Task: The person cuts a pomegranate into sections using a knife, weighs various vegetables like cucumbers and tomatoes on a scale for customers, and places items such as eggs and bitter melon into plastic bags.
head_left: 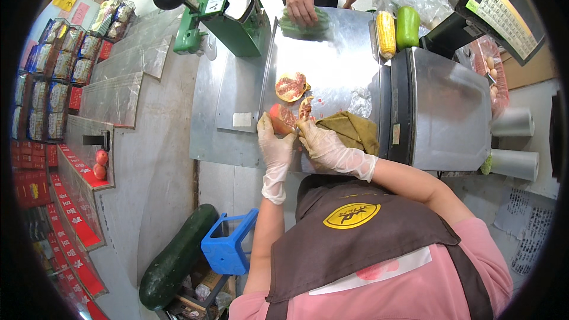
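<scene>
My left hand point(274, 140), in a thin translucent glove, is closed around a piece of pomegranate point(282, 118) with red skin and exposed seeds. My right hand point(319, 140), gloved too, pinches a narrower pomegranate wedge point(305, 107) just beside it. Whether that hand also holds a tool cannot be told. Farther up the steel tray lies an opened pomegranate section point(290, 87), touching neither hand. Loose red seeds are scattered near the wedge. A folded olive-brown cloth point(351, 130) lies right of my right hand, with crumpled clear plastic point(361, 99) above it.
Across the steel counter point(204, 138), another person's hand point(301, 5) rests on bagged green vegetables point(326, 24). A green machine point(235, 13) stands at the upper left. On the right are corn point(386, 35), a green pepper point(407, 28) and a weighing scale point(451, 111). A blue stool point(226, 249) stands below.
</scene>
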A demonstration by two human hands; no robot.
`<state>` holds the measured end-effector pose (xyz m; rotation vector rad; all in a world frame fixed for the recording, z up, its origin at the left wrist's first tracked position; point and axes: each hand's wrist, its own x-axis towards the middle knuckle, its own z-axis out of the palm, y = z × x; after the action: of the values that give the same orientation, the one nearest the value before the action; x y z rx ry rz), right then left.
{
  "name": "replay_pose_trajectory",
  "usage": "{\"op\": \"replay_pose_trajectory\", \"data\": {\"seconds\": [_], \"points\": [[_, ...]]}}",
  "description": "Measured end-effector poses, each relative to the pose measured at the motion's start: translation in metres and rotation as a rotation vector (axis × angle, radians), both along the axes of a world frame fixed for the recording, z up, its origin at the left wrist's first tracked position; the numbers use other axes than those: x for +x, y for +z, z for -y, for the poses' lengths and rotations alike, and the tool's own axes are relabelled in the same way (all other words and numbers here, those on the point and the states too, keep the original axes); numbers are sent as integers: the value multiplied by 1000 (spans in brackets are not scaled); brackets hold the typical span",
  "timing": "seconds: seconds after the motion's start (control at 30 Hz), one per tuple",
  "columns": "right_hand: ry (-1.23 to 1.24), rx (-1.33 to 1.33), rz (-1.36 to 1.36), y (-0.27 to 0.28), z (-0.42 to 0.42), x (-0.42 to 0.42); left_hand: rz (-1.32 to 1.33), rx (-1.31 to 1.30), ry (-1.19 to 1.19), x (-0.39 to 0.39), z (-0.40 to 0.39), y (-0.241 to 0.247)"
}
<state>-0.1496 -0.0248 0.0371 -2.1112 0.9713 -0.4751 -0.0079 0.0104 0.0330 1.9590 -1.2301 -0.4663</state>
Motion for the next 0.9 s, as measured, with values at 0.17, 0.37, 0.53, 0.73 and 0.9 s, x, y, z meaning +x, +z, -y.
{"op": "replay_pose_trajectory", "data": {"seconds": [0.17,0.37,0.53,0.73,0.9], "points": [[-12,-1,-41,-2,1,0,-29,-2,7,0,-1,-2],[62,-54,-169,0,7,0,-15,72,0,-2,-1,4],[56,-83,-246,10,8,5,-20,116,-32,-5,-2,4],[66,-18,-312,16,17,14,17,76,-2,-12,-5,-5],[63,5,-319,23,25,25,110,22,25,-14,-3,-3]]}}
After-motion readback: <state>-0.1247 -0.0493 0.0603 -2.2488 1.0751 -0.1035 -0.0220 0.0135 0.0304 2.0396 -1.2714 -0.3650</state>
